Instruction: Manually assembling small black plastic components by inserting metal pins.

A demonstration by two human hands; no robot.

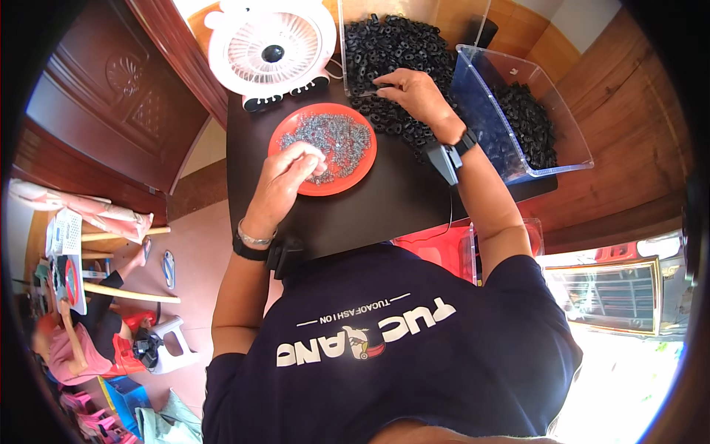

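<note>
My left hand (285,177) is over the near-left rim of a round orange-red plate (329,191), with thumb and fingers pinched together. Whatever it may hold is too small or hidden to name. Spread across the plate are many small silvery metal pieces (340,140), perhaps springs or screws. My right hand (418,98) reaches over a heap of small black plastic parts (399,48) at the far side of the dark table. Its thumb and forefinger curl toward each other among the parts, and I cannot make out what lies between the tips.
A white and pink fan (272,53) stands behind the plate. To the right is a clear bluish bin (518,166) with more black parts. Another clear container (345,44) backs the heap. A person in pink (78,355) sits at the far left near a white stool (174,344).
</note>
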